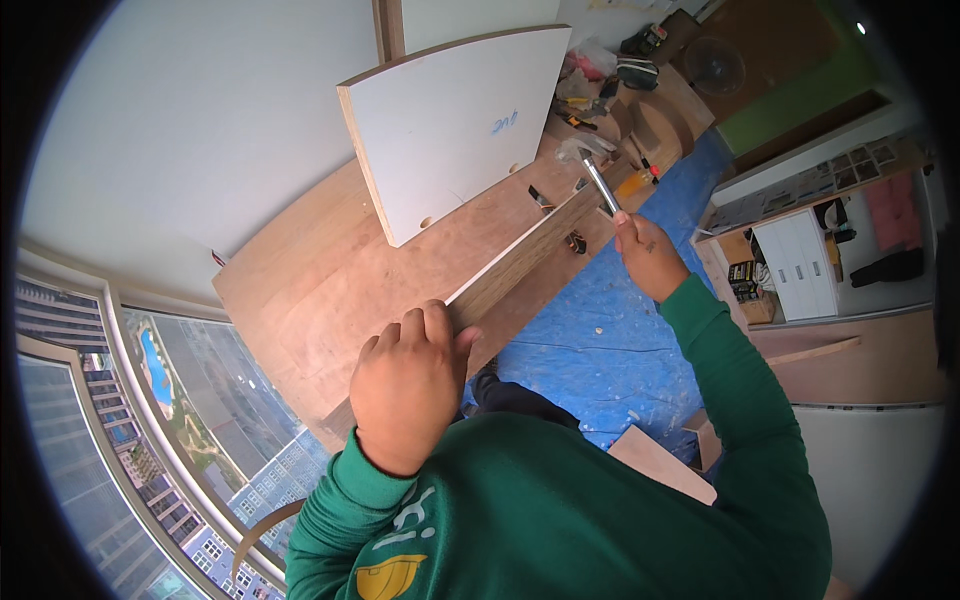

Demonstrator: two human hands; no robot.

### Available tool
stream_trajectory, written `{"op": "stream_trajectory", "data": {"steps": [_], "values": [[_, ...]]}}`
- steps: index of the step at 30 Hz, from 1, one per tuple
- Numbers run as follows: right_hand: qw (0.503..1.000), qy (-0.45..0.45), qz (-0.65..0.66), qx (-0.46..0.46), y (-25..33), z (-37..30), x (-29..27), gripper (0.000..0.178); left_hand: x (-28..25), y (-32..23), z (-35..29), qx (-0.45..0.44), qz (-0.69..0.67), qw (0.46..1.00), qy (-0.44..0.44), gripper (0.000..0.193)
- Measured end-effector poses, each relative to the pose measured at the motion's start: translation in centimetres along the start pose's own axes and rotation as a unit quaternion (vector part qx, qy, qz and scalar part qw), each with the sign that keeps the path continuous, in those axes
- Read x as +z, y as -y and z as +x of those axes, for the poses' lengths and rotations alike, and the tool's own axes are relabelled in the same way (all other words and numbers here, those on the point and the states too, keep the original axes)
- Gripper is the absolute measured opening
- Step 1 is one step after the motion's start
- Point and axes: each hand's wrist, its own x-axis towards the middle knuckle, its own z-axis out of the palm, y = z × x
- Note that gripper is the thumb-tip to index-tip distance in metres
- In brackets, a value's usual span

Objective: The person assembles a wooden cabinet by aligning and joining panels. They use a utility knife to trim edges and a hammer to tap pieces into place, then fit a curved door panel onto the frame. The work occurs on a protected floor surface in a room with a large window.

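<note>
The plywood panel (520, 262) is gripped at its near edge by the left hand (408, 385), probably to keep it steady. At 1 o'clock, a hammer (592, 168) is clenched in the right hand (645, 255), head over the panel's far end.

Blue handwritten mark (504, 122) on the upright white panel (455, 125), row of small grey sample cards (815, 180) on the right-hand shelf top, yellow emblem (390, 577) on green sweatshirt

Green long sleeves (740, 370) — yellow print on the chest.
</note>
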Motion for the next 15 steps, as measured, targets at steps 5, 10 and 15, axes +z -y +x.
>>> {"op": "stream_trajectory", "data": {"steps": [5,10,15], "values": [[0.999,-0.006,0.022,-0.027,1.4,-1.1,1.8,0.050,-0.1,0.2,0.2,-0.003,0.010,1.000,0.020,0.041],[0.984,0.104,0.072,-0.127,4.1,-8.2,6.5,0.047,-0.5,0.1,-0.2,0.003,0.014,1.000,0.018,0.042],[1.000,-0.020,0.016,-0.013,-0.5,-1.3,2.3,0.051,-0.7,0.4,-0.5,0.002,0.007,1.000,0.025,0.043]]}}
